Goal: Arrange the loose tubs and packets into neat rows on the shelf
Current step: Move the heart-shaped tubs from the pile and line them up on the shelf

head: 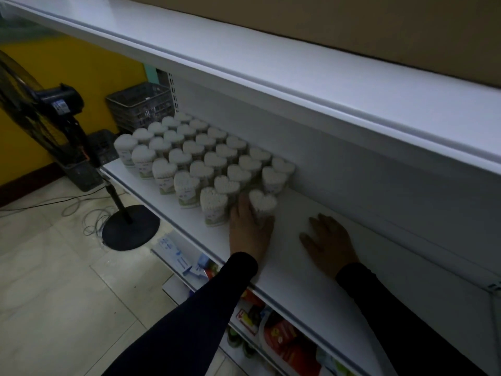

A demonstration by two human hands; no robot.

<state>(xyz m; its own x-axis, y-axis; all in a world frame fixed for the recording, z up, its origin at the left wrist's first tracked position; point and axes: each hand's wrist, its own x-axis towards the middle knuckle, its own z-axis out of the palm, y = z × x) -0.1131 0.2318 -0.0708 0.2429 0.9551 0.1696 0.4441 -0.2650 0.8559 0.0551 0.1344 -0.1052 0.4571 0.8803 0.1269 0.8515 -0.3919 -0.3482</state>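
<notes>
Heart-shaped tubs [189,156] packed with upright white swabs, standing in diagonal rows on the white shelf [298,267], rows running from near the front edge back and leftward toward the rear panel. Each tub upright, long axis vertical, heart top facing up. One tub [262,206] at the near end of the block, just beside its neighbours, gripped by the left hand [250,234], fingers and thumb curled round its sides. Right hand [329,240] flat on bare shelf to the right, well apart from the tubs, fingers relaxed and slightly spread, holding nothing. Dark sleeves on both arms. Coloured packets [287,346] on the lower shelf below. Stacked grey baskets [141,107] and a standing fan [54,109] to the left.
</notes>
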